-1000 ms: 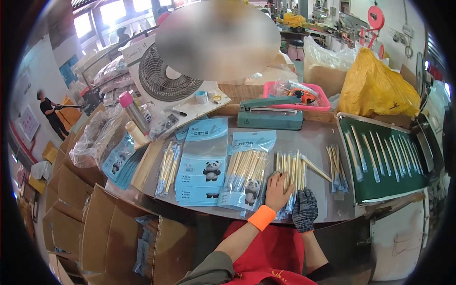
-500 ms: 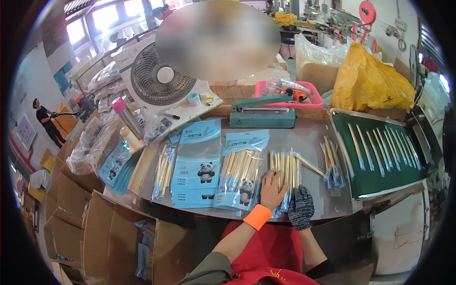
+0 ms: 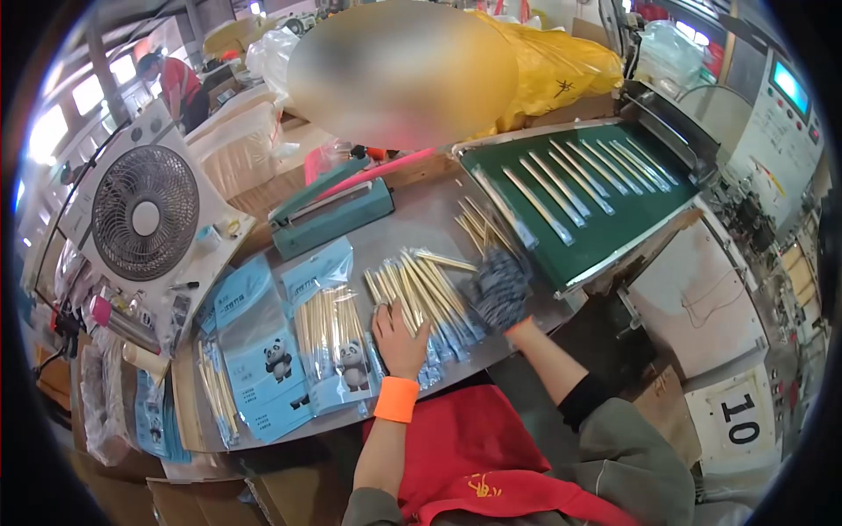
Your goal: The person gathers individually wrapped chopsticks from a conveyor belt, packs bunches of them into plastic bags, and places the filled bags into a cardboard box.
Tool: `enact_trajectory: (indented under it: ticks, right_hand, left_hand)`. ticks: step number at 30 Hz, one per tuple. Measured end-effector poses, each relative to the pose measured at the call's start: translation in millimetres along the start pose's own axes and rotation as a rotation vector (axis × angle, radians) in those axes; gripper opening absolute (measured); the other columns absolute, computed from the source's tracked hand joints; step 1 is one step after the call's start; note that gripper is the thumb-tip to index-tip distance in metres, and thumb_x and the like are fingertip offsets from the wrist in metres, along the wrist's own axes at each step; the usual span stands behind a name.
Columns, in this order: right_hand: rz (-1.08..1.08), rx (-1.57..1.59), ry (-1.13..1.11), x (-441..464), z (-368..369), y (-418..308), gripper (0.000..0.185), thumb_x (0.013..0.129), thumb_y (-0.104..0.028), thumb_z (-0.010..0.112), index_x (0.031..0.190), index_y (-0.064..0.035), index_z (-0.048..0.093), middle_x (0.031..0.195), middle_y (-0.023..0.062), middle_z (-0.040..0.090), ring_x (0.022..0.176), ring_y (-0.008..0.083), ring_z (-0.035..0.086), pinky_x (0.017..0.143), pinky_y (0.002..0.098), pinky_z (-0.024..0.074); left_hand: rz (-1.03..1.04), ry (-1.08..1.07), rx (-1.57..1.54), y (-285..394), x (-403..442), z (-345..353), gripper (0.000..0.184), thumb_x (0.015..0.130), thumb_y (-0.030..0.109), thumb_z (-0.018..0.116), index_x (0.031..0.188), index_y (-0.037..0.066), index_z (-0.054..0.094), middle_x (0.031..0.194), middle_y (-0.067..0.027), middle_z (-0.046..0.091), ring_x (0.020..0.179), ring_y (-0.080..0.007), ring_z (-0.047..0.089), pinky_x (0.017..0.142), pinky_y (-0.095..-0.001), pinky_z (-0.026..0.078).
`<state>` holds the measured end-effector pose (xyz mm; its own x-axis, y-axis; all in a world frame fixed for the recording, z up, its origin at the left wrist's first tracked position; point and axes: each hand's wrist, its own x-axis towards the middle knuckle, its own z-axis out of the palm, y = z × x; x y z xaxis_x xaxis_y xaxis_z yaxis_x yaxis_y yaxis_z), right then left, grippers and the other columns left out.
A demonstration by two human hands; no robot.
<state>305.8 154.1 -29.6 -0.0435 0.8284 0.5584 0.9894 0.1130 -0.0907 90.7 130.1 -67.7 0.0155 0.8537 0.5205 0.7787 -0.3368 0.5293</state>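
Observation:
My left hand [image 3: 402,340], bare with an orange wristband, lies with fingers apart on the left side of a pile of wrapped chopsticks [image 3: 430,298]. The sticks have pale wooden ends and clear, blue-printed wrappers. My right hand [image 3: 502,291], in a dark grey knit glove, is at the lower end of a smaller bunch of chopsticks [image 3: 481,224]; its fingertips are not clear, so I cannot see whether it grips them. Left of my left hand lies a panda-printed pouch [image 3: 329,326] filled with chopsticks. Beside it are flat blue pouches [image 3: 263,368] in a stack.
A green conveyor belt [image 3: 535,250] at the right carries a row of wrapped chopsticks. Behind the pouches stands a teal heat sealer [image 3: 338,219]. A fan [image 3: 145,219] is at the left, and another person in red [image 3: 180,83] is in the background.
My view has turned to the right. My right hand has left the main pile and moved over to the smaller bunch; my left hand stays on the pile, whose sticks are more fanned out.

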Motion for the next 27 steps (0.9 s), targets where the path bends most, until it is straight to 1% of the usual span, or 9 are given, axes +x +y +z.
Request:
enact_trajectory:
  ticks: [2,4,5,9,12,17,19,25,27]
  right_hand:
    - [0.052,-0.073,-0.046,25.7,9.0,24.8,0.051,0.079,-0.041,0.054,0.118,-0.0073,0.055,0.119,0.0205,0.056,0.112,0.0361,0.051,0.100,0.0470,0.0348]
    - [0.563,0.109,-0.572,44.6,13.7,37.5,0.061,0.077,-0.038,0.059,0.127,-0.0052,0.046,0.123,0.0214,0.051,0.117,0.0389,0.045,0.103,0.0463,0.0313]
    - [0.556,0.111,-0.565,41.3,25.0,44.0,0.061,0.077,-0.038,0.059,0.127,-0.0052,0.046,0.123,0.0214,0.051,0.117,0.0389,0.045,0.103,0.0463,0.0313]
    - [0.233,0.242,-0.283,-3.7,25.2,17.1,0.052,0.077,-0.021,0.057,0.126,-0.0053,0.048,0.117,0.0187,0.055,0.113,0.0325,0.050,0.098,0.0428,0.0381]
    - [0.115,0.249,-0.118,-33.7,17.0,-36.6,0.045,0.073,-0.026,0.058,0.113,-0.0057,0.058,0.112,0.0180,0.059,0.103,0.0332,0.055,0.093,0.0437,0.0416]
    - [-0.110,0.449,-0.457,-19.3,-25.5,-36.4,0.042,0.083,-0.035,0.054,0.111,-0.0039,0.058,0.115,0.0212,0.056,0.106,0.0347,0.054,0.093,0.0432,0.0426]
    - [-0.311,0.501,-0.065,9.1,-65.9,-9.7,0.042,0.085,-0.034,0.050,0.111,-0.0019,0.057,0.117,0.0222,0.056,0.105,0.0352,0.054,0.092,0.0430,0.0424]
    - [-0.119,-0.231,0.246,104.1,-70.8,188.6,0.034,0.073,-0.016,0.055,0.101,0.0006,0.062,0.101,0.0219,0.060,0.100,0.0340,0.056,0.090,0.0419,0.0426]
    - [0.005,-0.809,-0.104,114.3,-61.4,275.2,0.023,0.080,-0.022,0.054,0.078,-0.0011,0.064,0.084,0.0202,0.062,0.090,0.0347,0.058,0.089,0.0427,0.0437]
  left_hand:
    - [-0.004,0.021,-0.013,-1.2,-0.2,0.1,0.065,0.075,0.032,0.070,0.127,0.002,0.045,0.130,-0.0218,0.041,0.120,-0.0394,0.036,0.101,-0.0470,0.031]
    - [-0.029,0.025,-0.023,-1.9,0.1,0.8,0.065,0.075,0.031,0.070,0.128,0.002,0.045,0.130,-0.0217,0.041,0.120,-0.0394,0.036,0.101,-0.0473,0.030]
    - [-0.028,0.030,-0.026,-1.0,0.5,-0.2,0.066,0.075,0.030,0.070,0.129,0.002,0.044,0.130,-0.0219,0.041,0.120,-0.0395,0.036,0.102,-0.0475,0.030]
    - [-0.043,0.019,-0.038,0.5,0.7,-1.3,0.065,0.078,0.031,0.067,0.131,0.002,0.042,0.129,-0.0221,0.042,0.120,-0.0398,0.037,0.102,-0.0471,0.030]
    - [-0.079,0.020,-0.130,-8.9,-0.9,-3.1,0.063,0.082,0.032,0.064,0.132,0.001,0.041,0.130,-0.0230,0.042,0.120,-0.0393,0.038,0.102,-0.0453,0.030]
    - [-0.196,0.028,-0.378,-0.2,0.6,-18.2,0.056,0.084,0.025,0.062,0.129,-0.002,0.044,0.132,-0.0255,0.037,0.123,-0.0407,0.037,0.104,-0.0425,0.030]
    - [-0.156,0.019,-0.323,-2.1,-0.5,-13.5,0.057,0.083,0.025,0.062,0.129,-0.002,0.043,0.132,-0.0253,0.038,0.123,-0.0408,0.037,0.104,-0.0427,0.030]
    - [-0.076,0.032,-0.171,-5.4,-3.9,-5.6,0.064,0.076,0.028,0.066,0.128,0.000,0.044,0.126,-0.0248,0.043,0.119,-0.0398,0.040,0.103,-0.0445,0.030]
    - [-0.090,0.050,-0.153,0.4,-3.3,-10.6,0.064,0.076,0.028,0.066,0.129,0.001,0.043,0.126,-0.0246,0.042,0.118,-0.0404,0.040,0.103,-0.0448,0.030]
